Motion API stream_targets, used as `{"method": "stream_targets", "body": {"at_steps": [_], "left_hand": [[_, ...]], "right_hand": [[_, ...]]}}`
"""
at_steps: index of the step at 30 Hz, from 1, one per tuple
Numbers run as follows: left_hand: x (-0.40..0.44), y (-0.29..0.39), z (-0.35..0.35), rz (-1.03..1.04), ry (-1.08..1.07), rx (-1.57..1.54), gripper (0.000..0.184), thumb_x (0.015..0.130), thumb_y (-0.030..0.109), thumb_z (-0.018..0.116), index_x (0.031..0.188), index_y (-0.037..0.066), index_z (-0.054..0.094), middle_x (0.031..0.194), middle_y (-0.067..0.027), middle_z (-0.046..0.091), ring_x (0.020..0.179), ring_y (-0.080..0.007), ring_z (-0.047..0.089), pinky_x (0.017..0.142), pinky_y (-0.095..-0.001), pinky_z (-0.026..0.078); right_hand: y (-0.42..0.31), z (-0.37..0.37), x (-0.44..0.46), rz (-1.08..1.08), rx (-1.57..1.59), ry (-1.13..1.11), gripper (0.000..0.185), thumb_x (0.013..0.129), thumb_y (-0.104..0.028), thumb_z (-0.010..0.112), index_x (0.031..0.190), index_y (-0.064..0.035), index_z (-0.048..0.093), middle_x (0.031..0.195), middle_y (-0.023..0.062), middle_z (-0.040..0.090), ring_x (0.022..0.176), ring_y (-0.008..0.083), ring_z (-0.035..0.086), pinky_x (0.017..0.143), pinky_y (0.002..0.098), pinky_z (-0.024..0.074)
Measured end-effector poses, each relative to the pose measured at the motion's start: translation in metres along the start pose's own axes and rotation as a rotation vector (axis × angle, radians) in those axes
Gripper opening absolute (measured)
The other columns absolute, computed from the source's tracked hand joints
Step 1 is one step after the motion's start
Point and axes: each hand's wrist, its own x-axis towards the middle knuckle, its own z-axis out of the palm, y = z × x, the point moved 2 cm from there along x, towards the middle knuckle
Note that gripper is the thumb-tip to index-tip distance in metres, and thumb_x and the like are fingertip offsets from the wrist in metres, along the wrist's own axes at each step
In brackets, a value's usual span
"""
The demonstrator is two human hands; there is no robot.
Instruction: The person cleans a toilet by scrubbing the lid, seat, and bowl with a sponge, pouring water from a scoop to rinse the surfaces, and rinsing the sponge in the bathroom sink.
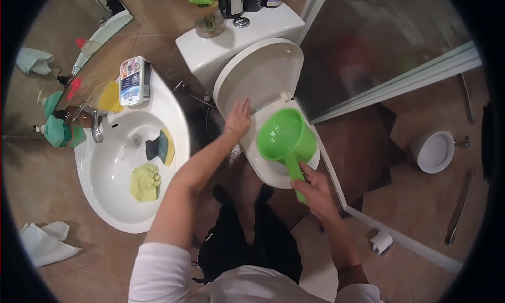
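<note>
My right hand (313,190) grips the handle of a green dipper (284,134), which is held over the toilet bowl (276,177) and hides most of its opening. Light glints inside the dipper; whether it holds water is hard to tell. My left hand (239,118) has its fingers stretched out, near the left edge of the seat by the hinge, holding nothing. Behind both hands the toilet lid (258,76) stands raised against the white tank (244,34).
At the left is a white sink (113,203) with a yellow-green cloth (144,182), a sponge (166,146) and a dark piece (153,147). Bottles and a plastic box (132,81) stand on its rim. A glass shower panel (400,82) borders the toilet's right side.
</note>
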Motion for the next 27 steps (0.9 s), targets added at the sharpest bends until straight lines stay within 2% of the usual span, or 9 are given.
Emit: {"method": "stream_targets", "body": {"at_steps": [1,4,6,8,12,15,18,24,27], "left_hand": [[0.013,-0.009,0.009,0.062,-0.013,0.184,0.049,0.086,0.021,0.044,0.133,0.005,0.042,0.148,-0.009,0.024,0.139,-0.0255,0.011,0.112,-0.0468,0.007],[0.045,-0.043,0.008,0.162,-0.159,0.509,0.057,0.088,0.025,0.04,0.141,0.007,0.029,0.151,-0.0075,0.013,0.14,-0.0238,0.003,0.113,-0.0435,0.004],[0.064,-0.062,0.01,0.222,0.013,0.544,0.061,0.088,0.029,0.036,0.144,0.009,0.019,0.151,-0.0088,0.011,0.14,-0.023,0.001,0.114,-0.0403,0.002],[0.067,-0.064,-0.023,0.283,-0.054,0.526,0.063,0.088,0.032,0.034,0.144,0.01,0.017,0.152,-0.0078,0.007,0.14,-0.0228,0.003,0.114,-0.0386,0.005],[0.103,-0.063,-0.035,0.186,0.137,0.348,0.062,0.087,0.031,0.036,0.142,0.009,0.022,0.152,-0.0088,0.006,0.14,-0.0236,0.004,0.114,-0.0392,0.01],[0.122,-0.065,-0.023,0.277,0.23,0.428,0.061,0.087,0.029,0.036,0.143,0.01,0.021,0.152,-0.009,0.005,0.14,-0.0232,0.005,0.115,-0.0383,0.006],[0.136,-0.064,-0.03,0.329,0.06,0.557,0.061,0.088,0.027,0.034,0.144,0.009,0.017,0.152,-0.006,0.001,0.14,-0.0232,0.004,0.115,-0.0389,0.004],[0.118,-0.074,-0.088,0.31,0.069,0.493,0.056,0.086,0.02,0.04,0.14,0.008,0.03,0.151,-0.0055,0.014,0.139,-0.0206,0.012,0.115,-0.0394,0.009],[0.101,-0.086,-0.138,0.322,0.468,0.251,0.057,0.081,0.012,0.051,0.134,0.001,0.035,0.146,-0.0114,0.025,0.135,-0.0265,0.025,0.112,-0.039,0.021]], "right_hand": [[0.002,0.0,0.017,-0.018,-0.011,0.008,0.05,0.077,-0.009,0.062,0.121,0.0093,0.047,0.074,0.0029,0.056,0.056,0.0068,0.049,0.047,0.0218,0.0388],[-0.007,0.004,0.06,-0.013,0.057,-0.038,0.047,0.078,-0.008,0.061,0.12,0.0077,0.048,0.073,0.0025,0.056,0.054,0.0065,0.048,0.045,0.0216,0.0385],[-0.013,0.005,0.08,0.025,0.14,-0.088,0.046,0.079,-0.007,0.06,0.121,0.0071,0.048,0.073,0.0024,0.056,0.053,0.0061,0.047,0.044,0.0214,0.0381],[-0.022,0.004,0.094,0.021,0.342,-0.152,0.048,0.078,-0.008,0.061,0.122,0.0067,0.048,0.071,0.0016,0.055,0.05,0.0051,0.045,0.041,0.0211,0.0364],[-0.036,-0.014,0.103,0.032,0.407,-0.153,0.049,0.078,-0.007,0.061,0.123,0.006,0.047,0.07,0.0004,0.053,0.05,0.0037,0.044,0.041,0.02,0.0355],[-0.039,-0.039,0.107,0.061,0.356,-0.189,0.049,0.078,-0.007,0.061,0.123,0.0059,0.048,0.071,0.0004,0.054,0.051,0.0033,0.044,0.042,0.02,0.0358],[-0.043,-0.059,0.108,0.076,0.224,-0.093,0.049,0.077,-0.007,0.061,0.124,0.0048,0.049,0.072,0.0002,0.055,0.052,0.0031,0.045,0.042,0.0195,0.0361],[-0.079,-0.079,0.093,0.039,0.062,-0.111,0.049,0.077,-0.004,0.058,0.123,0.0077,0.048,0.077,0.0008,0.057,0.06,0.0028,0.047,0.051,0.0179,0.0385],[-0.111,-0.075,0.084,-0.129,0.01,-0.101,0.049,0.077,-0.004,0.057,0.123,0.009,0.047,0.085,0.0045,0.059,0.072,0.0055,0.051,0.063,0.0206,0.0428]]}}
